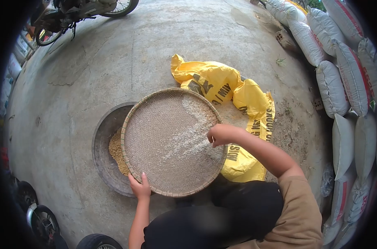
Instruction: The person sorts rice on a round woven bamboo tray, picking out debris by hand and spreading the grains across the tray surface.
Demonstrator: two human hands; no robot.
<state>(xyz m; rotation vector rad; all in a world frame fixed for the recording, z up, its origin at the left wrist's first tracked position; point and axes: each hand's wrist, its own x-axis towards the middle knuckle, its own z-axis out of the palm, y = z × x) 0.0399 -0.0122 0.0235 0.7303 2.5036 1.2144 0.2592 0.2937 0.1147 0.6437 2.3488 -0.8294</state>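
A round woven winnowing tray (149,128) is held roughly level, with pale grains (188,137) spread over its middle and upper right. My left hand (140,187) grips the bamboo rim at the lower left, thumb on top. Over the tray's right side, my right hand (220,135) is closed with fingertips pinched together; whatever they may hold is too small to make out. Beneath the tray, a wide grey basin (103,145) shows at the left, and golden unhusked grain (117,151) is visible inside it. The tray hides the rest of the basin.
A crumpled yellow sack (221,76) lies on the concrete floor (93,62) behind and right of the tray. Full white sacks (331,87) are stacked along the right. A motorcycle (78,12) stands at the upper left; more wheels (43,220) show at the lower left.
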